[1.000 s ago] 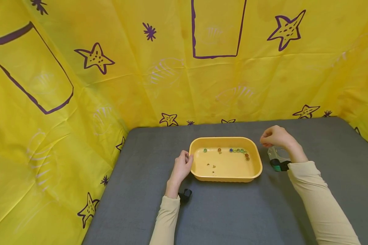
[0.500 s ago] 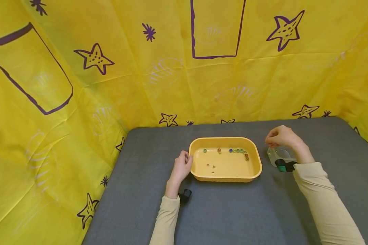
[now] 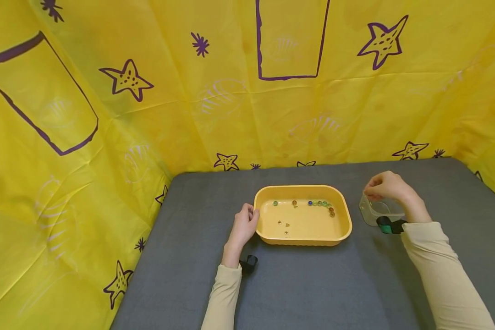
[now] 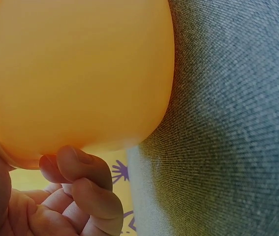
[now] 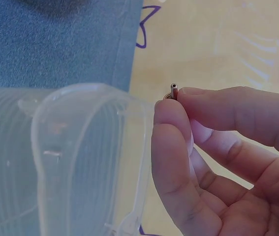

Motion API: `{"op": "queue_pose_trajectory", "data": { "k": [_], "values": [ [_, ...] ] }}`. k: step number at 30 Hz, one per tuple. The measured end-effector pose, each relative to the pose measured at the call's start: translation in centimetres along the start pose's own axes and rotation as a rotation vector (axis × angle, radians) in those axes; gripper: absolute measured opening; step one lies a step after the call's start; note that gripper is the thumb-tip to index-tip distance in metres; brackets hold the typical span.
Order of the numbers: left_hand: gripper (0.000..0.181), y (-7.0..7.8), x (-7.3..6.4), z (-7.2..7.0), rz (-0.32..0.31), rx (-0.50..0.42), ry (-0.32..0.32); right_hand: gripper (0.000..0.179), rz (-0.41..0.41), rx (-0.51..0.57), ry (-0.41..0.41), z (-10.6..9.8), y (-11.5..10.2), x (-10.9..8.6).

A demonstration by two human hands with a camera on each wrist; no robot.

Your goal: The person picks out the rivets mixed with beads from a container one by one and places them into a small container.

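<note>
My left hand [image 3: 244, 223] holds the left end of a yellow plastic basin [image 3: 305, 241], its curled fingers [image 4: 85, 167] against the outer wall under the rim. Inside the basin lie several glass marbles [image 3: 310, 203], most in a row by the back right corner, and several tiny brass-coloured pieces [image 3: 287, 225]. My right hand [image 3: 389, 188] is over a clear plastic container [image 3: 368, 214] right of the basin. Between thumb and index finger it pinches a small metal piece with a hollow tube end [image 5: 174, 88]; the rest is hidden by the fingertips.
Grey cloth covers the table [image 3: 305, 284]. A yellow curtain [image 3: 169, 114] with purple starfish drawings hangs behind and to the left. Black straps [image 3: 249, 262] are on both wrists.
My right hand has moved right, away from the basin's edge, to above the clear container. The left hand and the basin have stayed in place.
</note>
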State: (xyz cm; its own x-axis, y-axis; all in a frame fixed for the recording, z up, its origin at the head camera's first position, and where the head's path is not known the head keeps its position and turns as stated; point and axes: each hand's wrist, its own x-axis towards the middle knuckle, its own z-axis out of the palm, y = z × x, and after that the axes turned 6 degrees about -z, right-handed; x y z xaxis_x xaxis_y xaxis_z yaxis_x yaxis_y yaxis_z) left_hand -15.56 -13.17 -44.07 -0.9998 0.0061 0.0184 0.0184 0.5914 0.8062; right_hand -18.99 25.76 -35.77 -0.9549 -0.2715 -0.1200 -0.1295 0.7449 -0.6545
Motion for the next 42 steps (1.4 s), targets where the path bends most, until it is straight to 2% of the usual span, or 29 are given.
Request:
{"op": "queue_pose_trajectory", "data": {
  "k": [8, 17, 24, 32, 42],
  "values": [
    [0.018, 0.0, -0.1, -0.1, -0.001, 0.008, -0.002, 0.024, 0.019, 0.011, 0.016, -0.2, 0.4, -0.5],
    [0.02, -0.1, 0.0, -0.1, -0.01, -0.005, -0.001, 0.021, 0.03, 0.021, 0.016, -0.5, 0.9, -1.0],
    [0.027, -0.5, 0.0, -0.1, 0.062, -0.043, 0.015, 0.023, 0.039, 0.048, 0.019, -0.7, 0.9, -1.3],
    [0.019, -0.1, -0.1, 0.0, 0.01, -0.002, 0.001, 0.024, 0.04, 0.047, 0.014, -1.0, 1.3, -1.7],
    [0.017, 0.1, 0.0, 0.0, 0.009, 0.01, 0.01, 0.024, 0.053, 0.054, -0.004, -1.2, 1.4, -2.0]
  ]
}}
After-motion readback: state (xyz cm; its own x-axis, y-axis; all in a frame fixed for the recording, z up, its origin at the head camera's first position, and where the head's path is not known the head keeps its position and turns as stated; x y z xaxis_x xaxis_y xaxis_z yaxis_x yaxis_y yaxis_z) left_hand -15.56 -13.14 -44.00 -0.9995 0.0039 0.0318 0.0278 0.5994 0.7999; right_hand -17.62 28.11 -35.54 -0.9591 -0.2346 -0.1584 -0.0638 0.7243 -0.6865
